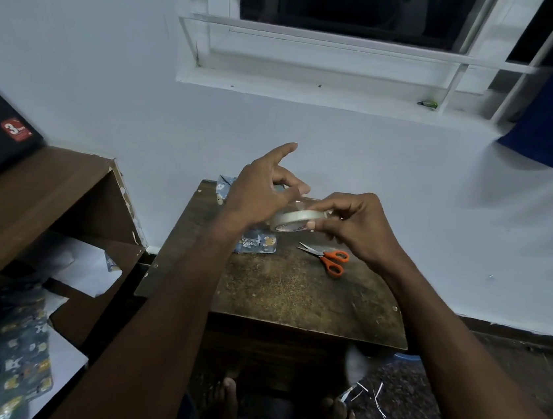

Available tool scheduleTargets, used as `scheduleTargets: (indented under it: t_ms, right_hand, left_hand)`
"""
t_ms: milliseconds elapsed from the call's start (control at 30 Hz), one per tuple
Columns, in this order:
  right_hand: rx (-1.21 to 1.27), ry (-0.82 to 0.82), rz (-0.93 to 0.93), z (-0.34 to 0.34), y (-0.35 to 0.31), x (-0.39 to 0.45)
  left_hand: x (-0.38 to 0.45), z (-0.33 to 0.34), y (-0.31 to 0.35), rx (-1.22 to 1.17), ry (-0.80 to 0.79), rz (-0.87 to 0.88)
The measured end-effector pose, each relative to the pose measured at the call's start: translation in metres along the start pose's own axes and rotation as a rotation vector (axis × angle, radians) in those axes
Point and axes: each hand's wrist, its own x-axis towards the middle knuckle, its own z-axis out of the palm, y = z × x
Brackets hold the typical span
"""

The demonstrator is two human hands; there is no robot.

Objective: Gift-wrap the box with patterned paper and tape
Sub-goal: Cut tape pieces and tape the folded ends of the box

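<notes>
1. Two hands work above a small brown table (293,294) set against the wall; it is the largest thing in play, with both forearms reaching over it from the near side.
2. The box (257,243), already covered in blue patterned paper, lies on the table's far left part, directly beneath the left hand and mostly hidden by it. Its long axis appears to run away from the person, toward the wall.
3. Orange-handled scissors (326,258) rest on the table just right of the box, blades pointing left toward it.
4. The left hand (260,192) is nearer the box; its index finger is stretched out, while thumb and another finger pinch narrowly at what seems a strip of tape drawn off the roll.
5. The right hand (355,227) grips the tape roll (296,220), held nearly edge-on above the box.
6. The coming move is probably downward: the strip must reach the wrapped box below.
</notes>
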Motion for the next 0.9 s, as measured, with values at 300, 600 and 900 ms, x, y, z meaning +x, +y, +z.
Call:
scheduleTargets:
  t_ms: [300,600,900]
  right_hand:
    - [-0.458,-0.349,0.195,0.018,0.025,-0.004]
    - [-0.45,-0.303,0.243,0.028,0.027,0.009]
    - [-0.143,0.209,0.09,0.056,0.005,0.035]
  left_hand:
    - [0.005,-0.006,0.0,-0.216,-0.016,-0.077]
    - [0.006,-0.013,0.001,-0.322,-0.007,-0.022]
    - [0.004,-0.018,0.004,-0.499,0.084,-0.058]
